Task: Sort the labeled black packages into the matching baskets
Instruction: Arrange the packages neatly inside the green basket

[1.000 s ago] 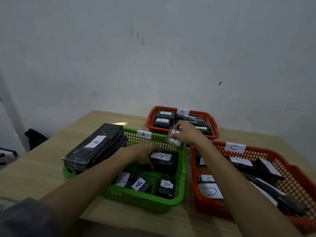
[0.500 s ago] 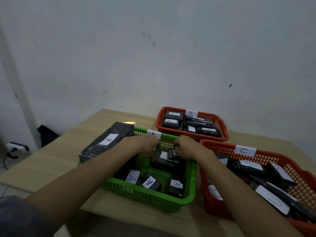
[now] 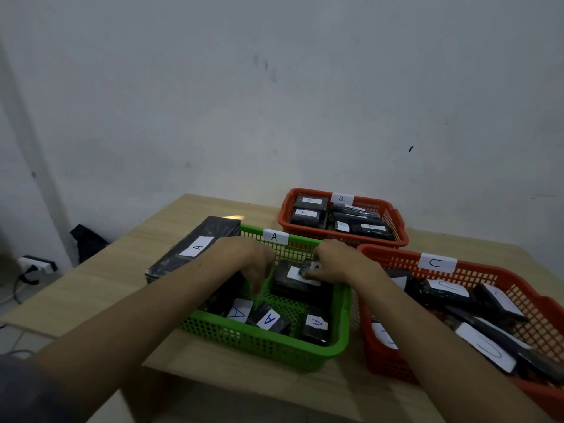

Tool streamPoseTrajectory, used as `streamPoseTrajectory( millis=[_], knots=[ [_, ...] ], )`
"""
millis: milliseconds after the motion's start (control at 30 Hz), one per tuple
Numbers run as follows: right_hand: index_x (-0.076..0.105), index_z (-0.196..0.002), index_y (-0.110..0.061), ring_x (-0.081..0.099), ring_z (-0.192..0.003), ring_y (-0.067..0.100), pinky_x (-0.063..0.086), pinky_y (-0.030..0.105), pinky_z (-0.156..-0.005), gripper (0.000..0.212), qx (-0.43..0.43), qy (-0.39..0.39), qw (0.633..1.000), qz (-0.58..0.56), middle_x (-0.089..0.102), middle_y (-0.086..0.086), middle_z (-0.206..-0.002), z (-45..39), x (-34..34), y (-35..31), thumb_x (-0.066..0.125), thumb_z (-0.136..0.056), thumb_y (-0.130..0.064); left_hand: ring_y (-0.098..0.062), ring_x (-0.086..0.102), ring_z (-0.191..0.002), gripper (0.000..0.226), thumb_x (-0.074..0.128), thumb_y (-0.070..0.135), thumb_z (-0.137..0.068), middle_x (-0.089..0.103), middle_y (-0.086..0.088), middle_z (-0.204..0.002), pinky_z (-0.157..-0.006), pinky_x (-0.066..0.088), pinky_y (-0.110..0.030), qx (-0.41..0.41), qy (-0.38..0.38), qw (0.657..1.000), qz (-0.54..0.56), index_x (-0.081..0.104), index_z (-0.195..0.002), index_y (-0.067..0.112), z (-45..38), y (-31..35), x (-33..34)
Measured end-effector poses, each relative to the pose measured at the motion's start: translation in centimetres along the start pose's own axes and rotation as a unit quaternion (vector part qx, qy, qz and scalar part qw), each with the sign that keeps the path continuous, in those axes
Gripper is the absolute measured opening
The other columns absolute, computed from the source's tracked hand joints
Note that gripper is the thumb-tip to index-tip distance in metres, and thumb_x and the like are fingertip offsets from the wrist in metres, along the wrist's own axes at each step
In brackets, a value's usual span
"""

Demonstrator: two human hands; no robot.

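A green basket (image 3: 305, 358) tagged A stands in the middle and holds several black packages with A labels (image 3: 268, 320). My right hand (image 3: 338, 265) pinches a small wrapped package (image 3: 311, 268) and rests it on a bigger black package (image 3: 290, 290) at the basket's back. My left hand (image 3: 253, 264) hangs inside the basket just left of that package, fingers drooping, with nothing seen in it. A long black package labelled A (image 3: 195, 248) lies across the basket's left rim.
A red basket tagged B (image 3: 399, 236) with several B packages stands at the back. A red basket tagged C (image 3: 375, 364) full of C packages sits on the right, close against the green one. The wooden table's front edge (image 3: 244, 389) is near me.
My right hand carried the small package from above the basket's back rim down onto the bigger A package. My left hand slid off that package to its left. The camera shifted a little.
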State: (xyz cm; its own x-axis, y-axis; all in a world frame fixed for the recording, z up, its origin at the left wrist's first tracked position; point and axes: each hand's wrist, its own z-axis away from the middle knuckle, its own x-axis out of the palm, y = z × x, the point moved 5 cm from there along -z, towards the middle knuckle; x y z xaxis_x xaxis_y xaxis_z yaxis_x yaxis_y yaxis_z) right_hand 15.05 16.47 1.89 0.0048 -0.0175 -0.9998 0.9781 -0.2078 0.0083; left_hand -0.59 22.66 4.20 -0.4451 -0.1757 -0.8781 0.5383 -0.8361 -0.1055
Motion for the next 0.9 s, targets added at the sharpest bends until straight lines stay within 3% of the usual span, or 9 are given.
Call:
streamPoseTrajectory(
  millis=[100,167,233,333,433,533,700,900],
  knots=[
    [0.066,-0.086,-0.02,0.062,-0.078,0.016,0.056,0.036,-0.072,0.033,-0.008,-0.032,0.998,-0.047,0.064,-0.001,-0.086,1.3,-0.3,-1.1,0.069,-0.084,-0.052,-0.027,0.054,-0.12,0.076,0.083,0.038,-0.072,0.055,0.0,-0.136,-0.096,0.047,-0.039,0.008,-0.058,0.998,-0.013,0.052,-0.139,0.02,0.5,0.4,0.3],
    [0.064,-0.083,-0.028,0.063,-0.081,0.015,0.055,0.034,-0.073,0.024,-0.005,-0.123,0.99,-0.067,0.065,-0.004,-0.087,2.5,0.2,-2.1,0.074,-0.08,-0.049,-0.019,0.059,-0.107,0.085,0.084,0.042,-0.07,0.053,0.003,-0.139,-0.085,0.049,-0.031,0.03,-0.098,0.995,0.001,0.045,-0.144,0.025,0.7,1.3,1.0],
    [0.067,-0.094,-0.027,0.063,-0.086,0.016,0.055,0.036,-0.076,0.034,0.003,-0.199,0.979,-0.049,0.066,-0.005,-0.094,3.8,0.7,-3.2,0.077,-0.074,-0.052,-0.012,0.06,-0.093,0.085,0.082,0.039,-0.073,0.055,0.003,-0.139,-0.078,0.049,-0.026,0.044,-0.126,0.991,0.005,0.041,-0.147,0.027,0.9,2.3,1.8],
    [0.066,-0.107,-0.025,0.063,-0.092,0.02,0.055,0.041,-0.085,0.048,0.016,-0.24,0.971,-0.002,0.066,-0.003,-0.103,5.0,1.4,-4.2,0.076,-0.072,-0.056,-0.019,0.058,-0.109,0.077,0.075,0.033,-0.083,0.053,-0.001,-0.14,-0.094,0.05,-0.033,0.047,-0.126,0.991,-0.016,0.038,-0.15,0.024,0.8,2.9,3.1],
    [0.058,-0.099,-0.025,0.055,-0.098,0.027,0.045,0.05,-0.096,0.036,0.006,-0.231,0.971,0.057,0.061,0.003,-0.107,5.7,1.7,-4.6,0.071,-0.077,-0.051,-0.025,0.054,-0.122,0.079,0.071,0.042,-0.085,0.052,-0.003,-0.143,-0.102,0.046,-0.041,0.037,-0.112,0.993,-0.007,0.034,-0.151,0.022,0.9,2.5,3.7],
    [0.055,-0.098,-0.02,0.051,-0.098,0.03,0.037,0.052,-0.101,0.03,-0.003,-0.197,0.979,0.056,0.058,0.006,-0.105,6.1,1.4,-4.9,0.071,-0.083,-0.041,-0.029,0.052,-0.123,0.074,0.072,0.052,-0.081,0.053,-0.002,-0.139,-0.101,0.043,-0.042,0.027,-0.038,0.998,0.031,0.045,-0.142,0.021,0.9,1.9,3.0],
    [0.056,-0.106,-0.017,0.049,-0.108,0.031,0.031,0.049,-0.103,0.037,-0.007,-0.14,0.989,0.055,0.057,0.006,-0.111,5.9,0.7,-4.7,0.075,-0.081,-0.038,-0.025,0.056,-0.116,0.059,0.075,0.045,-0.08,0.059,-0.002,-0.129,-0.1,0.046,-0.045,0.026,0.035,0.99,0.131,0.051,-0.127,0.02,-0.3,1.6,3.2],
    [0.052,-0.1,-0.019,0.054,-0.102,0.028,0.033,0.048,-0.101,0.043,-0.014,-0.115,0.992,0.041,0.055,0.002,-0.101,5.4,0.8,-3.9,0.08,-0.077,-0.043,-0.018,0.056,-0.111,0.054,0.077,0.042,-0.077,0.06,0.005,-0.126,-0.097,0.045,-0.039,0.073,0.047,0.977,0.196,0.053,-0.123,0.028,-1.1,1.9,3.5]
  ],
)
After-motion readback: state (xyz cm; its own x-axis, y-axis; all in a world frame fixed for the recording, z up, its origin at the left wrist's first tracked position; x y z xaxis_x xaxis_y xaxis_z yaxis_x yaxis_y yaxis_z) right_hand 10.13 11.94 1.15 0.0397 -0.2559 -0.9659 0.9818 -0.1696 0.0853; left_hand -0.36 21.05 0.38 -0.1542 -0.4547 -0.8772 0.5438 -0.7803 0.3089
